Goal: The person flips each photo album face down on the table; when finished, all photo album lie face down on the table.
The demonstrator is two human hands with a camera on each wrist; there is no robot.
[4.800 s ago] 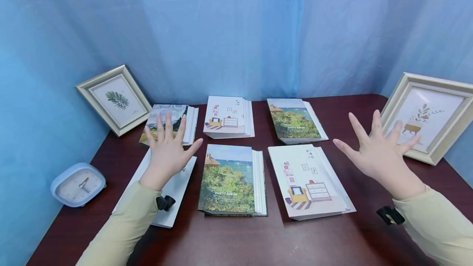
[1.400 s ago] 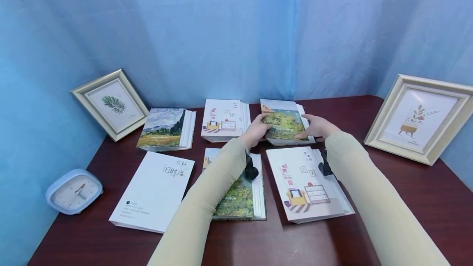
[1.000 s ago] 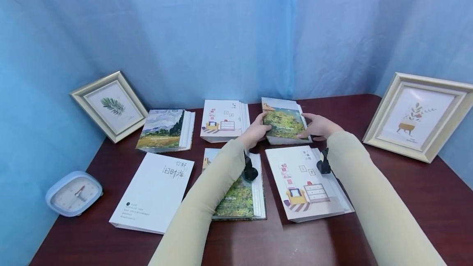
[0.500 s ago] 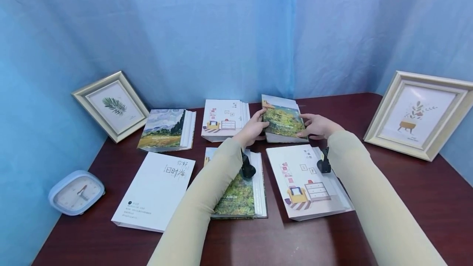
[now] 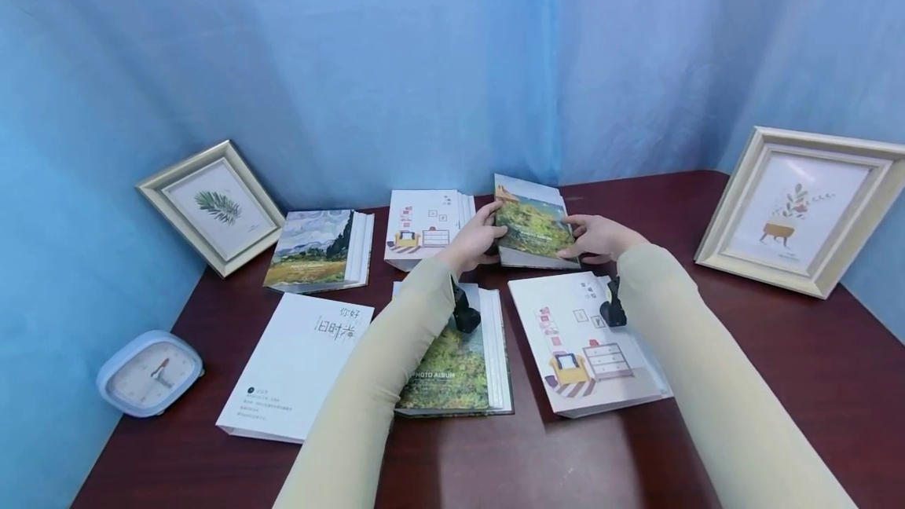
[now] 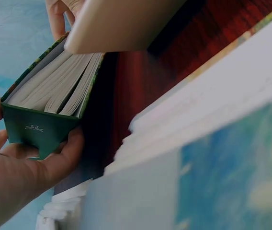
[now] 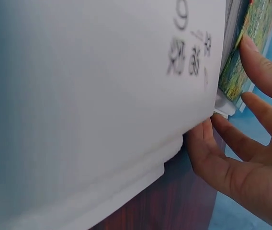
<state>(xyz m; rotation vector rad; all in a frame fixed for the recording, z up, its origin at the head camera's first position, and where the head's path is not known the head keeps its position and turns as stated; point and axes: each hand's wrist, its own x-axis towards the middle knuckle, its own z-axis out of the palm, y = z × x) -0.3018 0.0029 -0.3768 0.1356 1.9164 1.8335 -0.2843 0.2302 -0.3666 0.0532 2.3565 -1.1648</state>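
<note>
In the head view, a photo album [image 5: 535, 228] with a painted seaside garden cover is at the back, between both hands. My left hand [image 5: 475, 242] holds its left side. In the left wrist view, thumb and fingers wrap the green spine [image 6: 40, 132], and page edges show between the covers. On the opposite side, my right hand [image 5: 599, 239] grips the page edge, with the thumb on the cover. The right wrist view shows that hand [image 7: 251, 163] partly behind a white album [image 7: 112, 96]. Whether the held album's underside touches the table is hidden.
Close by lie a white room-drawing album [image 5: 427, 214], a matching larger one [image 5: 594, 360], another garden album [image 5: 452, 375], a landscape album [image 5: 311, 246] and a white book [image 5: 304, 368]. A blue clock [image 5: 150, 373] and two picture frames, left [image 5: 212, 206] and right [image 5: 799, 210], flank them.
My hands, first spread apart above the table, have come to the back garden album and taken hold of both its sides. The album has shifted slightly left and away, its far edge now higher.
</note>
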